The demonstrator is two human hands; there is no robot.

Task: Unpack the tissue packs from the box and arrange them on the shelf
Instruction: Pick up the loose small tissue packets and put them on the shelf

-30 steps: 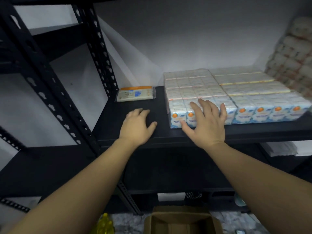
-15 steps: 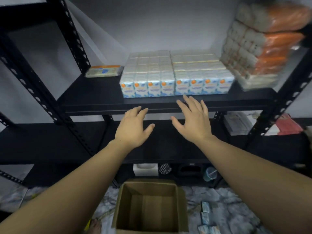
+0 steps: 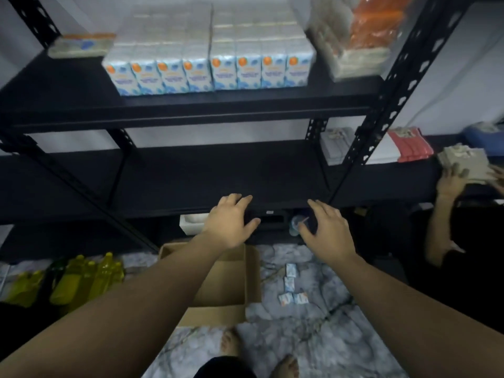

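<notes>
Both hands dropped from shelf point(image 3: 191, 105) | left grip point(image 3: 229, 222), right grip point(image 3: 327, 230) empty, fingers spread | perhaps four loose packs point(image 3: 291, 287) on floor

Your left forearm point(image 3: 131, 296) covers much of the cardboard box point(image 3: 231, 290), so you cannot tell whether anything lies inside. The tissue packs point(image 3: 210, 69) on the upper shelf point(image 3: 191, 105) are smeared by motion; their print is unreadable and the rear rows run out past the top edge. The orange-and-white bundle point(image 3: 351, 36) beside them is blurred and cut off at the top. Your right hand point(image 3: 326, 230) hides part of a small bluish object point(image 3: 296, 225) under the lower shelf; what it is stays unclear. Another person's hand point(image 3: 451, 182) at the right edge touches a blurred stack point(image 3: 463, 162); the frame crops that person.
</notes>
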